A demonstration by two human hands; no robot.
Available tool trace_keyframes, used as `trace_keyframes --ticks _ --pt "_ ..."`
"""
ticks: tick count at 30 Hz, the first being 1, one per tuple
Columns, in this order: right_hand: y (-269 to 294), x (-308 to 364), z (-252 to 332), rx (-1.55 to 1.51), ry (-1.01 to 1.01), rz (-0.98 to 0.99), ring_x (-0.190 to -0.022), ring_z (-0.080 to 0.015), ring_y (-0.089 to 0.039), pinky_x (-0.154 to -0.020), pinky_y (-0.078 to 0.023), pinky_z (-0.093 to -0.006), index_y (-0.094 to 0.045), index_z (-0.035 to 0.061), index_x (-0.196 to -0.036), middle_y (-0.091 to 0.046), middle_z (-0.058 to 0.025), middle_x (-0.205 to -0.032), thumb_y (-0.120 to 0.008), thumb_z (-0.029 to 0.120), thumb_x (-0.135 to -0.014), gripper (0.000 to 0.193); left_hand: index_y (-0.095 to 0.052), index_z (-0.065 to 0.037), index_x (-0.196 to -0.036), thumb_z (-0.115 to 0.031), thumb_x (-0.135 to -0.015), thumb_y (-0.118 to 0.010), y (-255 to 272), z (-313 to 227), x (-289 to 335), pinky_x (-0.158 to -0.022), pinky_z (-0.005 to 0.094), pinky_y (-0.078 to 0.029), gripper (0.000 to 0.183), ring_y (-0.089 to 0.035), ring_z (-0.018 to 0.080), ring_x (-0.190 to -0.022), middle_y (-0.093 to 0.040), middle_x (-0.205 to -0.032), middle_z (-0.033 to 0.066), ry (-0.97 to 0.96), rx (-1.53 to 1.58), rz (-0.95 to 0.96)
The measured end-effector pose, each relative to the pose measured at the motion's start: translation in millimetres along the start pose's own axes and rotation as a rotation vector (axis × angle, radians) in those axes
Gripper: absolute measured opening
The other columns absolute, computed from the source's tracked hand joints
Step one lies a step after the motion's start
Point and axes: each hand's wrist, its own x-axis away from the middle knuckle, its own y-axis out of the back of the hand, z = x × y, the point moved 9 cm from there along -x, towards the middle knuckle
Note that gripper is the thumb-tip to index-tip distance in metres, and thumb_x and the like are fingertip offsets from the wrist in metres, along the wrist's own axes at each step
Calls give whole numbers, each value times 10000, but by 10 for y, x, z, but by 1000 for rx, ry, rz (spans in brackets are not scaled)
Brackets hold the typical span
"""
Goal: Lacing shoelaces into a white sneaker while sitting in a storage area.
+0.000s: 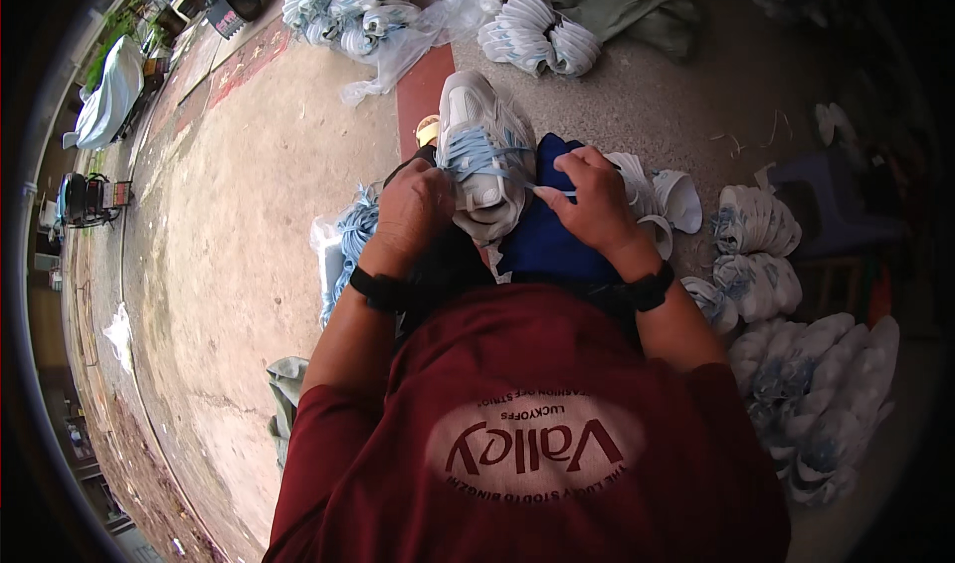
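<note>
A white shoe (475, 100) with pale blue laces (476, 152) lies in front of me over my lap, its toe pointing away. My left hand (413, 205) is closed at the shoe's left side, its fingers curled where the lace meets them; the fingertips are partly hidden. On the right, my right hand (594, 202) pinches a lace end between thumb and fingers, and the lace runs taut from the shoe to it. Dark blue cloth (557, 235) lies beneath the right hand.
A bundle of light blue laces (356, 227) hangs by my left leg. White shoe uppers lie in stacks ahead (537, 34) and at right (756, 220), with a larger heap (811, 394) at lower right. Clear plastic (438, 26) lies ahead. A dark stool (831, 200) stands at far right.
</note>
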Motion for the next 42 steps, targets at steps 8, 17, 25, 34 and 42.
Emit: trace_keyframes --ticks 8,17,25,34,42 --pt "-852 -241 -8 215 -9 283 -718 -351 -585 -652 -468 -429 -609 16 -688 -595 -192 -721 -615 255 -764 251 -526 -50 -706 -91 -701 -532 -153 244 176 -581 440 -487 41 -597 351 -653 -602 -707 150 124 -56 41" --pt "-898 17 -187 104 -127 298 -677 -386 -577 -621 -460 -446 -594 9 -662 -575 -211 -674 -557 216 -809 256 -566 -45 -712 -94 -703 -564 797 2298 1546 -606 432 -495 49 -610 356 -685 -615 -706 169 745 -533 154" --pt "-581 -59 -335 -134 -220 -35 -605 -314 -537 -589 -449 -375 -583 16 -662 -548 -151 -595 -640 125 -732 141 -601 -49 -890 -41 -673 -639 379 1696 1459 -745 376 -473 220 -592 323 -861 -611 -915 130 509 -46 40" --pt "-766 -158 -398 -152 -184 -80 -666 -351 -582 -610 -468 -393 -601 -17 -740 -587 -194 -684 -576 36 -715 64 -623 11 -849 -101 -794 -578 -133 445 107 -693 369 -497 133 -619 340 -780 -627 -814 196 178 352 -16" --pt "-1071 -76 -797 -891 -577 32 -601 -111 -502 -573 -402 -255 -615 -2 -753 -554 -35 -645 -576 33 -743 54 -610 -50 -747 -150 -779 -561 -342 189 -129 -667 419 -473 116 -590 354 -744 -606 -780 177 105 377 -53"
